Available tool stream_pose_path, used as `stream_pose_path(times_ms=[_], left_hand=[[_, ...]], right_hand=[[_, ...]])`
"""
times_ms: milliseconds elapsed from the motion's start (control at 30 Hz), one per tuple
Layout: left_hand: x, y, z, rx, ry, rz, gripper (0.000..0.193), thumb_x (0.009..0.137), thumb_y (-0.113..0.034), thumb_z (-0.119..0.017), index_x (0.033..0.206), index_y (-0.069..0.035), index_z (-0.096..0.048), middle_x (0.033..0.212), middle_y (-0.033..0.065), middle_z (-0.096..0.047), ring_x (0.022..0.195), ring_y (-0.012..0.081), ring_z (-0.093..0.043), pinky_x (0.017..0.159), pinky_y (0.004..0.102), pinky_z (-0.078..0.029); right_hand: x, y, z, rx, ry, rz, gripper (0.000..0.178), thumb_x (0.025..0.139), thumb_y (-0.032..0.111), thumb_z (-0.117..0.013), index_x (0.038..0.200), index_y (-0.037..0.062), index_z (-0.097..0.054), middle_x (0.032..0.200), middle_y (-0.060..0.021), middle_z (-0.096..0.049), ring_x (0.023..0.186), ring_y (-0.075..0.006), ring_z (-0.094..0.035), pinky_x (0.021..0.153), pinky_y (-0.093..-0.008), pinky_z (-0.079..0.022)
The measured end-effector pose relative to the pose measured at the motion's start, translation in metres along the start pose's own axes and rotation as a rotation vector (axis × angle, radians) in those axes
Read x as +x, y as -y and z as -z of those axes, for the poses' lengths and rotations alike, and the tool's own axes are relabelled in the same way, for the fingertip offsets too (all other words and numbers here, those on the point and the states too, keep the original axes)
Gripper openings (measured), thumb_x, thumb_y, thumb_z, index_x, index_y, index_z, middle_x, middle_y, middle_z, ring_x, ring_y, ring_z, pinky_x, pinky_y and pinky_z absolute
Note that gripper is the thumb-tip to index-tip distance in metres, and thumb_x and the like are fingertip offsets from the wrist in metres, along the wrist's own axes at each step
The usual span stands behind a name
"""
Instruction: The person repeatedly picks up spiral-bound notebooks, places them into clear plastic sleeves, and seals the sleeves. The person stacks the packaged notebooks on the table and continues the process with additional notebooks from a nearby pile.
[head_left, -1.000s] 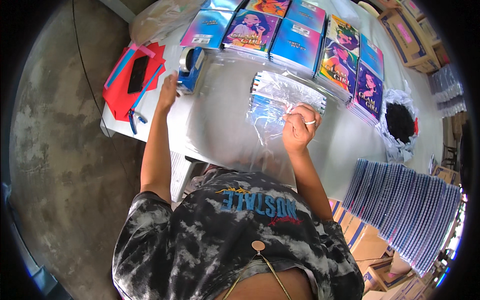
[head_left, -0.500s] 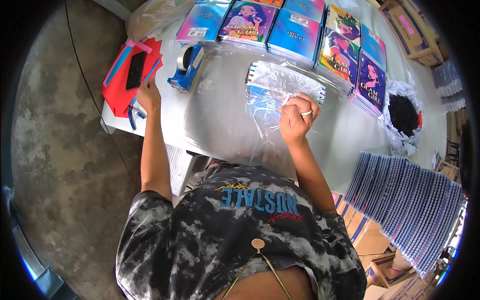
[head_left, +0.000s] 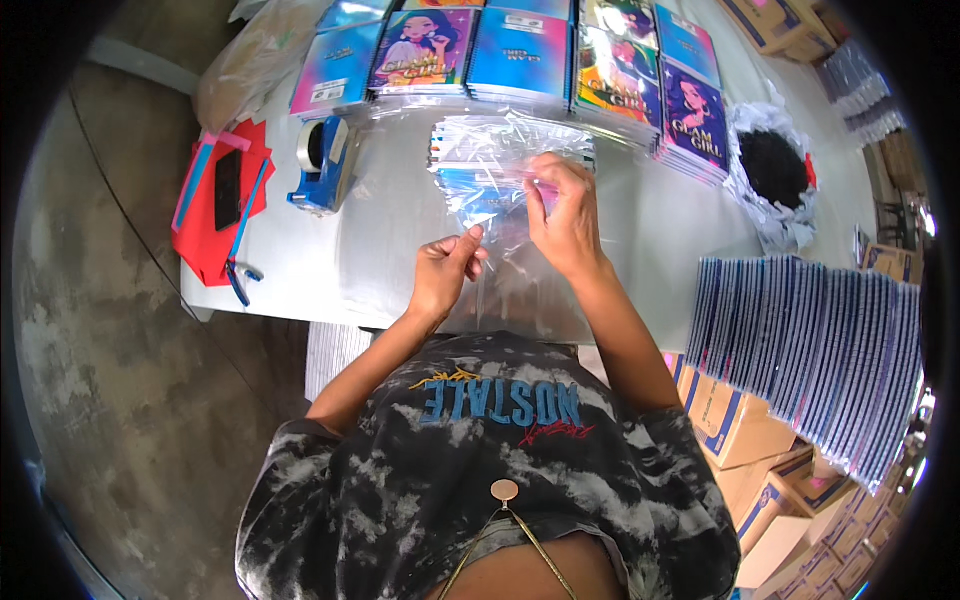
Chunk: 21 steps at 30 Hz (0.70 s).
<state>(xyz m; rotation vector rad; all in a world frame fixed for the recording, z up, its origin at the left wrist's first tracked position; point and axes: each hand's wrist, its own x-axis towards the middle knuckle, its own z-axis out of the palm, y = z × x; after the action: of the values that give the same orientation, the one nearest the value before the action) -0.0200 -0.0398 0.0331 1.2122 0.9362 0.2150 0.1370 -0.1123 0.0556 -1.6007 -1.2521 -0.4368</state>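
Note:
In front of me lies a stack of spiral notebooks (head_left: 462, 190) wrapped in clear plastic film (head_left: 505, 222), its blue cover showing through. My right hand (head_left: 566, 215) rests over the stack's right part, fingers bent and closed on a gathered fold of the film. Close to the stack's near edge, my left hand (head_left: 447, 272) is closed, thumb against the curled fingers, at the loose end of the film. Glare on the plastic hides exactly how much of it the left fingers hold.
A blue tape dispenser (head_left: 322, 180) stands left of the stack. Beyond it lie red sheets (head_left: 202, 240) with a black phone (head_left: 228, 190) and a blue-handled tool (head_left: 238, 282). Piled notebooks (head_left: 520, 55) line the back. At right are a bag of dark material (head_left: 775, 170) and a long notebook row (head_left: 800, 350).
My left hand has moved right, from the red sheets to the near edge of the wrapped stack. My right hand has shifted its grip on the film. The whole view has swung slightly.

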Motion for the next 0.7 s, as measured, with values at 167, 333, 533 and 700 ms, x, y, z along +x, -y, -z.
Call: stream_pose_path(times_ms=[167, 333, 533, 700], left_hand=[[-0.022, -0.088, 0.003, -0.132, 0.407, -0.908, 0.035, 0.089, -0.030, -0.057, 0.070, -0.001, -0.064, 0.075, 0.0112, -0.063, 0.069, 0.0188, -0.059, 0.062, 0.0293, -0.047], [-0.019, -0.105, -0.022, -0.128, 0.432, -0.975, 0.039, 0.092, -0.031, -0.050, 0.067, -0.003, -0.059, 0.078, 0.0063, -0.062, 0.066, 0.0177, -0.055, 0.066, 0.0294, -0.044], [0.011, -0.032, -0.033, -0.025, 0.118, -0.293, 0.031, 0.089, -0.030, -0.057, 0.072, -0.004, -0.064, 0.053, -0.0005, -0.053, 0.047, 0.0043, -0.043, 0.046, 0.0187, -0.032], [0.021, -0.025, -0.032, -0.090, 0.080, -0.267, 0.033, 0.088, -0.030, -0.059, 0.067, -0.004, -0.062, 0.052, 0.0011, -0.054, 0.045, 0.0063, -0.046, 0.045, 0.0203, -0.034]], right_hand=[[-0.008, -0.005, -0.003, -0.044, -0.085, 0.072, 0.044, 0.070, -0.008, -0.063, 0.106, 0.0100, -0.044, 0.091, -0.0046, -0.063, 0.082, -0.0228, -0.059, 0.077, -0.0360, -0.040], [-0.008, -0.003, 0.001, 0.000, -0.094, 0.049, 0.038, 0.069, -0.007, -0.062, 0.101, 0.0088, -0.049, 0.091, -0.0067, -0.062, 0.082, -0.0238, -0.059, 0.077, -0.0368, -0.041], [-0.009, 0.003, 0.008, -0.060, 0.068, -0.035, 0.046, 0.070, 0.001, -0.062, 0.114, 0.0103, -0.055, 0.121, -0.0104, -0.050, 0.094, -0.0260, -0.055, 0.084, -0.0401, -0.040], [0.030, 0.031, 0.035, -0.240, 0.522, -0.109, 0.049, 0.066, 0.010, -0.067, 0.114, 0.0112, -0.058, 0.126, -0.0059, -0.049, 0.112, -0.0257, -0.043, 0.092, -0.0385, -0.034]])
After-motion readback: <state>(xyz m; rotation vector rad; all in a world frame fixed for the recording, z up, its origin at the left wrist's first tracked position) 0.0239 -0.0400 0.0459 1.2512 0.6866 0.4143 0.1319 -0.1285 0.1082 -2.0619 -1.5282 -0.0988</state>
